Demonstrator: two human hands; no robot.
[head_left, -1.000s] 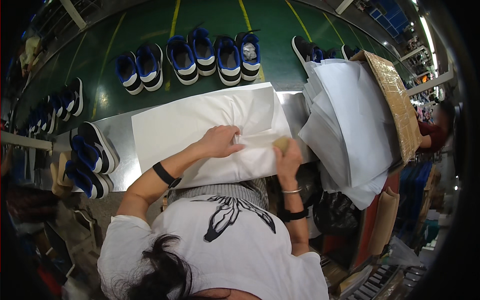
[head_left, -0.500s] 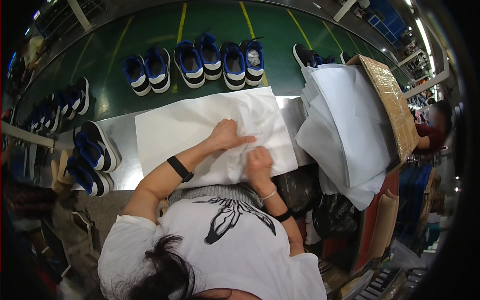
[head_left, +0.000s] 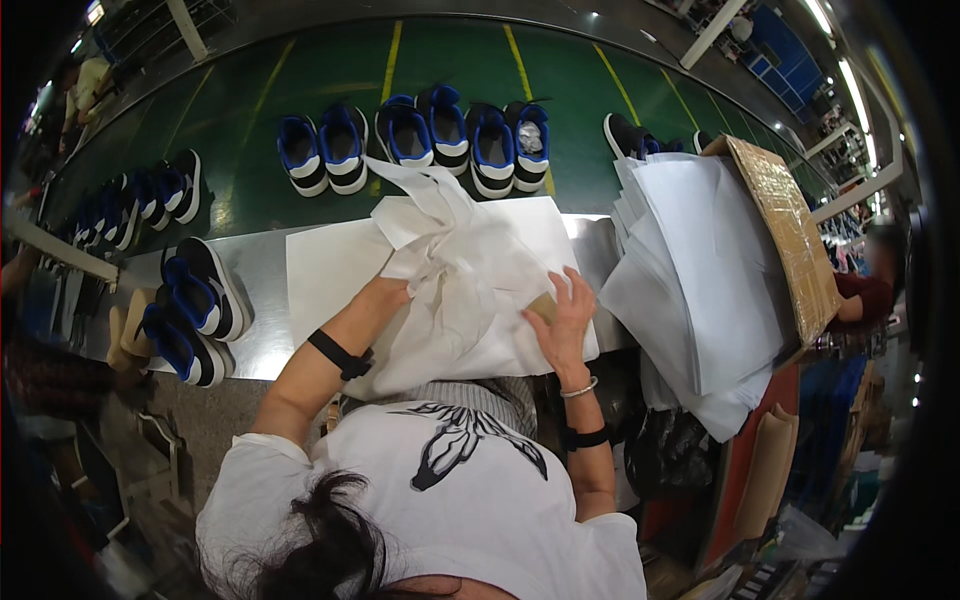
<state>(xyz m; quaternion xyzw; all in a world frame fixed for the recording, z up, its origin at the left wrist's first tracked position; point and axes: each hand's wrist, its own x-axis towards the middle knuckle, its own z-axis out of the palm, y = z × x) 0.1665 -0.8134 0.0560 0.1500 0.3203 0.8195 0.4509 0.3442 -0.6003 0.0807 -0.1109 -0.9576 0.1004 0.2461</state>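
A crumpled sheet of white tissue paper (head_left: 450,260) rises in loose folds above a flat stack of white paper (head_left: 325,265) on the metal table. My left hand (head_left: 392,293) is closed at the left side of the crumpled sheet, its fingertips partly hidden in the folds. Over the right part of the stack, my right hand (head_left: 566,318) is open, thumb and fingers spread, with nothing in it. Beside its thumb a small tan patch (head_left: 541,306) shows on the white paper; what it is I cannot tell.
Several black shoes with blue linings (head_left: 408,135) stand in pairs on the green conveyor belt (head_left: 330,75) beyond. One pair (head_left: 196,300) sits left on the metal table (head_left: 262,300). At right, a thick pile of white sheets (head_left: 690,260) leans by a cardboard box (head_left: 785,235); a person (head_left: 865,285) is behind.
The paper has gone from lying fairly flat to standing bunched up and loose. My left hand has moved left with it, while my right hand has opened and shifted right.
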